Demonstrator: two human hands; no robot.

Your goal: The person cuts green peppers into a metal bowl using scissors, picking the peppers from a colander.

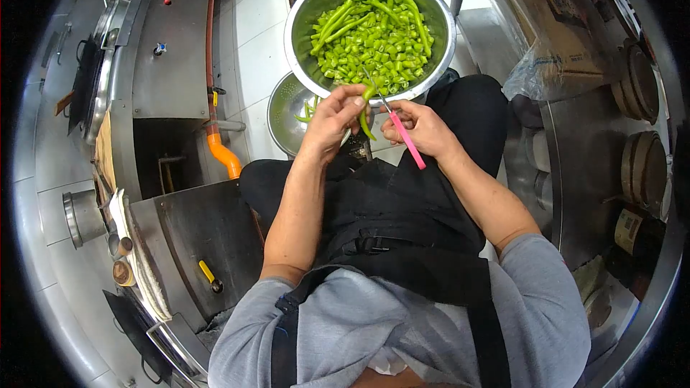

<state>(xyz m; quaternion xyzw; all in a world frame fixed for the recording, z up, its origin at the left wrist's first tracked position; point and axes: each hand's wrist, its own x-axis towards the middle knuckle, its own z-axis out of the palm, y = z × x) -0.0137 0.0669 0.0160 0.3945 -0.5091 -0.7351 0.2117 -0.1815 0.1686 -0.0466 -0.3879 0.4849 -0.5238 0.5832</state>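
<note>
My left hand [336, 118] pinches a long green pepper [366, 111] near the front rim of a large steel bowl [296, 43]. In my right hand [422, 128] are scissors with a pink handle [407, 141], their blades pointing up beside the pepper. Many cut green pieces [381, 47] fill the bowl, and several whole peppers [338, 25] lie on top of them at the back and left. Below and left of the bowl, partly under it, a steel colander [282, 123] holds a few green peppers [307, 110].
Steel equipment with an orange pipe [223, 154] stands at the left. On the right are a plastic-wrapped cardboard box [568, 29] and a steel cabinet [589, 165]. White floor tiles [260, 57] show beside the bowl. My black-clad knees flank the colander and bowl.
</note>
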